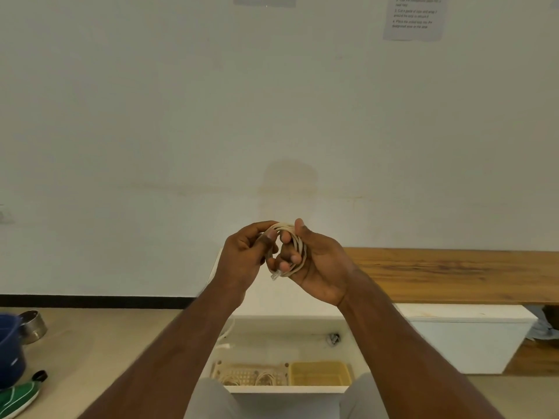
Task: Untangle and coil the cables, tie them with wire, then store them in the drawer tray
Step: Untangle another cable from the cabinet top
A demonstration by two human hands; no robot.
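Observation:
A coiled beige cable (292, 237) is held up in front of the white wall, its clear plug (276, 275) hanging at the bottom. My right hand (317, 261) has its fingers curled through the coil and grips it. My left hand (246, 255) pinches the coil's left side between thumb and fingers. Below, the open white drawer (287, 388) holds a pale slotted tray (251, 375) with coiled cables in it and a yellow tray (319, 373) beside it.
A wooden desktop (453, 273) runs to the right, with a white cabinet (465, 337) under it. On the floor at left stand a blue bucket (9, 349), a metal bowl (33, 322) and a green shoe (18, 397). A printed sheet (414, 16) hangs on the wall.

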